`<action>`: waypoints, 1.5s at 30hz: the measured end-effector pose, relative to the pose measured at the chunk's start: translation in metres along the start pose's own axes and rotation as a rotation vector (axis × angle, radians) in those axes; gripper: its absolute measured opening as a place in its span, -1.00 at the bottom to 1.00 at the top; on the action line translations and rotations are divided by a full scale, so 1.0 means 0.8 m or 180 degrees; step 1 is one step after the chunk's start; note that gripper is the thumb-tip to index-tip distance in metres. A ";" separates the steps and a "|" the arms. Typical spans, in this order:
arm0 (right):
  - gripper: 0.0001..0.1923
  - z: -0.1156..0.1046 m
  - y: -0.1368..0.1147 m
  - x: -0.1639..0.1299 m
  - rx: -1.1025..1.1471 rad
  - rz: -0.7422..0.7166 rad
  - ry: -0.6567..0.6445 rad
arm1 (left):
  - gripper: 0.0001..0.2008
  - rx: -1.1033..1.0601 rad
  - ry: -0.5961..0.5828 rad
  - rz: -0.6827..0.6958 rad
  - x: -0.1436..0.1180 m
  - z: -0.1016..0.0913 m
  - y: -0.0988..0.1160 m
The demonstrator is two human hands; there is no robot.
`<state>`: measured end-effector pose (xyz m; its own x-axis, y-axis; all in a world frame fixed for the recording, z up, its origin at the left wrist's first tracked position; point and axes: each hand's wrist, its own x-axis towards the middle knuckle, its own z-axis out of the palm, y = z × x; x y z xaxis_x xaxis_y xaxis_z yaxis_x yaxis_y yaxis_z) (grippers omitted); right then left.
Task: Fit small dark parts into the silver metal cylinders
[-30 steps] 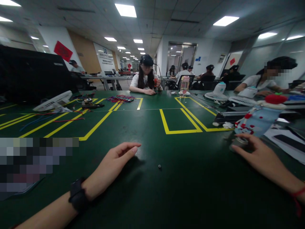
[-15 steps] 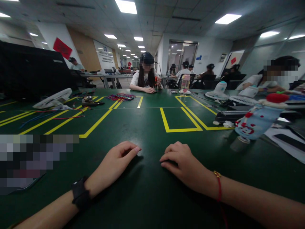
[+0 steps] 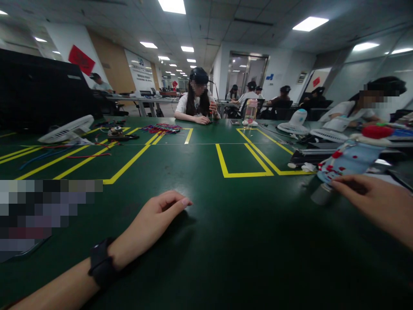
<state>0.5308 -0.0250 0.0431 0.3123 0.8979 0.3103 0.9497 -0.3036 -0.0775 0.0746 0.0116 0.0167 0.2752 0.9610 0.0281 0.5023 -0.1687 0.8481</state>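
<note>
Hands, my read | left hand (image 3: 155, 224) flat on green table (image 3: 226, 241), fingers together, empty | right hand (image 3: 374, 202) fingers loosely apart, touching blue bottle (image 3: 348, 161)

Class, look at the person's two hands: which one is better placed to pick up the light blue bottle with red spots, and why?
Right. The right hand reaches beside the light blue bottle; whether they touch is unclear. The left hand rests flat on the green table, well away.

- My left hand (image 3: 155, 221) lies flat on the green table (image 3: 226, 249), fingers loosely curled, holding nothing.
- My right hand (image 3: 377, 204) reaches to the grey cup (image 3: 320, 194) beside the blue bottle (image 3: 346, 161); whether the fingertips touch it is unclear.
</note>
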 end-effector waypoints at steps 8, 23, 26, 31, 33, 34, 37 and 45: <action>-0.52 0.014 0.016 0.019 0.0197 0.0314 -0.0167 | -0.69 0.0080 -0.0134 -0.0050 -0.001 -0.002 0.003; -0.42 0.014 -0.088 -0.036 0.1359 -0.0599 -0.0472 | -0.70 0.0160 -0.0123 0.0006 0.003 -0.001 -0.005; -0.49 0.012 -0.172 -0.063 0.1986 -0.1674 -0.0636 | -0.70 0.0323 -0.0116 0.0100 0.003 0.002 -0.008; -0.52 0.029 -0.252 -0.090 0.2505 -0.2372 -0.0974 | -0.76 0.0616 -0.0055 0.0440 0.000 0.013 -0.003; -0.44 0.041 -0.255 -0.093 0.2604 -0.2291 -0.0965 | -0.80 0.0641 0.0011 0.0681 -0.001 0.022 0.010; -0.38 0.046 -0.254 -0.094 0.2665 -0.2211 -0.0972 | -0.81 0.0630 0.0033 0.0827 -0.001 0.028 0.019; -0.36 0.055 -0.249 -0.094 0.2887 -0.2006 -0.1097 | -0.84 0.0565 0.0011 0.1160 0.004 0.043 0.046; -0.63 0.047 -0.250 -0.093 0.2875 -0.1872 -0.1107 | -0.86 0.0818 0.0024 0.0949 0.008 0.036 0.030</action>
<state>0.3187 -0.0194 -0.0004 -0.3326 0.9079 0.2550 0.5774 0.4098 -0.7062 0.1121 0.0075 0.0221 0.4344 0.8630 0.2581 0.5904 -0.4892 0.6420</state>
